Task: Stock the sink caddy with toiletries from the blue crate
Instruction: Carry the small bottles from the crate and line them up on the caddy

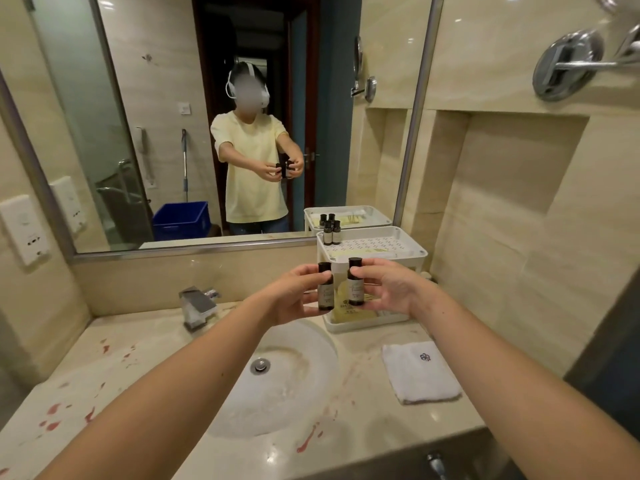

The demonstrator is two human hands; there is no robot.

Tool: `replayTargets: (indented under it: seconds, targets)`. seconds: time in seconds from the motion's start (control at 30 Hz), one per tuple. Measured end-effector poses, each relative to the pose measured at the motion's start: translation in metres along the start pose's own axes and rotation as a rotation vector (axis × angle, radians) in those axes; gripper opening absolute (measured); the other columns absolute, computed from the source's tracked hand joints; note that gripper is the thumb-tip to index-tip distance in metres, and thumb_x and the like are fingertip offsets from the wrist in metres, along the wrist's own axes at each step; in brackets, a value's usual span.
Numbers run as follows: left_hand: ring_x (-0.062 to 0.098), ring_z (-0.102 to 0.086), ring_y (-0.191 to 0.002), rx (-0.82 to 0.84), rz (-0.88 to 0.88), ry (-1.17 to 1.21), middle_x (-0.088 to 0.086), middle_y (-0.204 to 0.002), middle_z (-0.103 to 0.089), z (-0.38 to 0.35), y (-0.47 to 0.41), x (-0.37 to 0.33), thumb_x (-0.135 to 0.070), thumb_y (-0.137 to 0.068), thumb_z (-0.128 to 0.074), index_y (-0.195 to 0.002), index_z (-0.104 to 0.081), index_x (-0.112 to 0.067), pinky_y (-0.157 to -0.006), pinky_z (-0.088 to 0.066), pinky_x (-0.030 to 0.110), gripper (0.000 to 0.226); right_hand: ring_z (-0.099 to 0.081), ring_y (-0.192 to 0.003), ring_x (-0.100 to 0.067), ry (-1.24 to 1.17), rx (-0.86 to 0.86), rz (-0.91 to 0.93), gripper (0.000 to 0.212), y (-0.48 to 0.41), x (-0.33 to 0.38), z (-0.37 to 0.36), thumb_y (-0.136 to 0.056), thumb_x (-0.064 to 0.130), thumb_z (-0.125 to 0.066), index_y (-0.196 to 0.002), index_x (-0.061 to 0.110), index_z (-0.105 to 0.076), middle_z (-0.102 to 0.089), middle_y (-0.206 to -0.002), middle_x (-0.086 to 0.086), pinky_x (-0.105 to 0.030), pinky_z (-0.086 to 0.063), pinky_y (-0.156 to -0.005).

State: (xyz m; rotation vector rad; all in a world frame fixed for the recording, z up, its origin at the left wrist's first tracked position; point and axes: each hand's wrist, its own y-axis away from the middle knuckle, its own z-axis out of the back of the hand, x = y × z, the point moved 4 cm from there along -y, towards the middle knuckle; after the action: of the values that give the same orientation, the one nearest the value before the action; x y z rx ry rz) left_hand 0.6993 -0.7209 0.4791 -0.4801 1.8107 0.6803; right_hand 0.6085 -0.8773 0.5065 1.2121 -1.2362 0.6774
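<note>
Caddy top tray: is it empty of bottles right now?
No, two small dark bottles stand together in the back left corner of the top tray.

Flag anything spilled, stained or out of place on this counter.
Red blotches dot the counter left of the sink, with another by its front rim. They look like stains, though they may be in the stone. Nothing else stands out.

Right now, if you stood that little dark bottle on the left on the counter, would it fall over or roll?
The bottle would probably stand: two similar bottles stand upright on the caddy. A nudge could tip it, though, since it is tall and narrow. On its side it would likely roll, as it looks round.
</note>
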Motion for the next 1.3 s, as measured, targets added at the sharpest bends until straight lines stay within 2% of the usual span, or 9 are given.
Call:
replayTargets:
  seconds: [0.3, 0.4, 0.57, 0.7, 0.83, 0.93, 1.0, 1.13, 1.3]
  targets:
    - [0.027, -0.064, -0.108, -0.036, -0.032, 0.0, 0.01, -0.117, -0.068, -0.017, -0.08, -0.036, -0.014, -0.089, -0.067, -0.119, -0.063, -0.015, -0.089, -0.055, 0.047, 0.031, -0.065, -0.106, -0.031, -0.01, -0.023, 0.031, 0.042, -0.061, 0.04, 0.051, -0.082, 0.005, -0.075, -0.121, 0.012, -0.062, -0.069, -0.116, -0.012, -0.048, -0.059, -0.072]
    - [0.026, -0.065, -0.106, -0.056, -0.041, 0.003, 0.008, -0.114, -0.07, -0.023, -0.115, -0.05, -0.014, -0.089, -0.066, -0.12, -0.062, -0.015, -0.091, -0.055, 0.048, 0.031, -0.065, -0.108, -0.031, -0.007, -0.01, 0.034, 0.044, -0.092, 0.057, 0.07, -0.08, 0.005, -0.077, -0.121, 0.013, -0.063, -0.07, -0.116, -0.012, -0.052, -0.058, -0.079]
    - [0.023, -0.066, -0.104, -0.083, -0.047, -0.017, 0.007, -0.112, -0.071, -0.027, -0.177, -0.072, -0.014, -0.091, -0.064, -0.123, -0.061, -0.015, -0.083, -0.057, 0.044, 0.032, -0.062, -0.111, -0.031, 0.029, 0.008, 0.041, 0.043, -0.151, 0.083, 0.101, -0.081, 0.005, -0.076, -0.121, 0.013, -0.061, -0.067, -0.12, -0.012, -0.05, -0.059, -0.076]
    - [0.027, -0.064, -0.109, -0.156, -0.053, -0.073, 0.012, -0.12, -0.066, -0.023, -0.229, -0.082, -0.013, -0.092, -0.065, -0.132, -0.051, -0.014, -0.085, -0.057, 0.046, 0.043, -0.063, -0.11, -0.031, 0.076, 0.028, 0.046, 0.039, -0.203, 0.097, 0.124, -0.084, 0.005, -0.074, -0.12, 0.012, -0.061, -0.066, -0.12, -0.013, -0.049, -0.06, -0.076]
    - [0.028, -0.062, -0.11, -0.234, -0.064, -0.28, 0.012, -0.121, -0.063, -0.014, -0.279, -0.085, -0.017, -0.092, -0.066, -0.126, -0.055, -0.015, -0.091, -0.055, 0.043, 0.036, -0.065, -0.107, -0.03, 0.131, 0.04, 0.035, 0.033, -0.253, 0.099, 0.141, -0.085, 0.007, -0.074, -0.115, 0.015, -0.063, -0.067, -0.117, -0.012, -0.049, -0.06, -0.079]
    - [0.027, -0.063, -0.105, -0.282, -0.09, -0.426, 0.012, -0.115, -0.065, -0.006, -0.31, -0.088, -0.016, -0.092, -0.066, -0.12, -0.057, -0.012, -0.096, -0.052, 0.047, 0.03, -0.065, -0.104, -0.025, 0.203, 0.009, 0.051, 0.027, -0.286, 0.097, 0.15, -0.085, 0.01, -0.074, -0.108, 0.02, -0.065, -0.067, -0.113, -0.009, -0.042, -0.061, -0.073]
    - [0.028, -0.065, -0.098, -0.306, -0.113, -0.54, 0.012, -0.108, -0.066, -0.001, -0.327, -0.09, -0.015, -0.091, -0.067, -0.118, -0.058, -0.01, -0.091, -0.054, 0.048, 0.029, -0.065, -0.103, -0.021, 0.241, -0.011, 0.06, 0.026, -0.304, 0.094, 0.155, -0.085, 0.013, -0.075, -0.107, 0.022, -0.065, -0.068, -0.111, -0.005, -0.036, -0.058, -0.072]
    - [0.02, -0.066, -0.088, -0.374, -0.171, -0.88, 0.004, -0.098, -0.068, 0.008, -0.354, -0.093, -0.021, -0.086, -0.073, -0.11, -0.061, -0.012, -0.078, -0.058, 0.039, 0.027, -0.066, -0.101, -0.015, 0.326, -0.017, 0.062, 0.026, -0.337, 0.088, 0.164, -0.085, 0.014, -0.075, -0.108, 0.021, -0.063, -0.069, -0.108, -0.002, -0.04, -0.052, -0.094]
    - [0.015, -0.063, -0.086, -0.4, -0.184, -1.283, -0.004, -0.094, -0.067, 0.015, -0.378, -0.097, -0.03, -0.084, -0.073, -0.103, -0.063, -0.019, -0.08, -0.055, 0.039, 0.024, -0.064, -0.094, -0.017, 0.554, -0.012, 0.157, 0.019, -0.365, 0.089, 0.161, -0.085, 0.016, -0.074, -0.097, 0.025, -0.062, -0.068, -0.101, -0.001, -0.039, -0.054, -0.086]
